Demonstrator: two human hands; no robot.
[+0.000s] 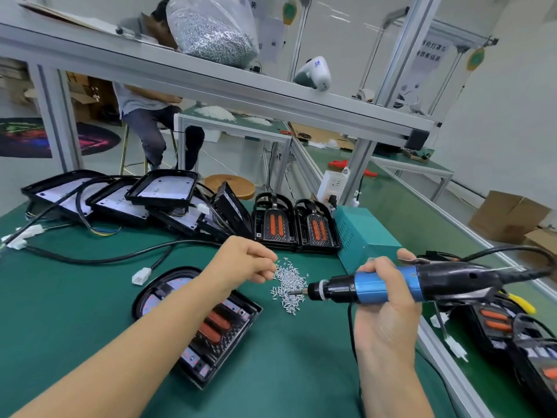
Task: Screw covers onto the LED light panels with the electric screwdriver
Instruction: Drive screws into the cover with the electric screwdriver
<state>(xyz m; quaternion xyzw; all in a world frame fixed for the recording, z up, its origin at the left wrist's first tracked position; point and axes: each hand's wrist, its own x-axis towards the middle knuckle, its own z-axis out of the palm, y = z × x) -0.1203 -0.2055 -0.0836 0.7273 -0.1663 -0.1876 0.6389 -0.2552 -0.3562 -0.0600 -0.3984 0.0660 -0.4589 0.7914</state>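
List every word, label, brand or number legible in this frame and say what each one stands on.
No text can be read with confidence.
Hanging sheet at upper right: large Chinese characters, too blurred to quote.
Hanging sheet at top centre: a few characters, cut off and blurred.
White device on the shelf: a small blue logo, unreadable.
Electric screwdriver, teal box, LED light panel: no visible lettering.
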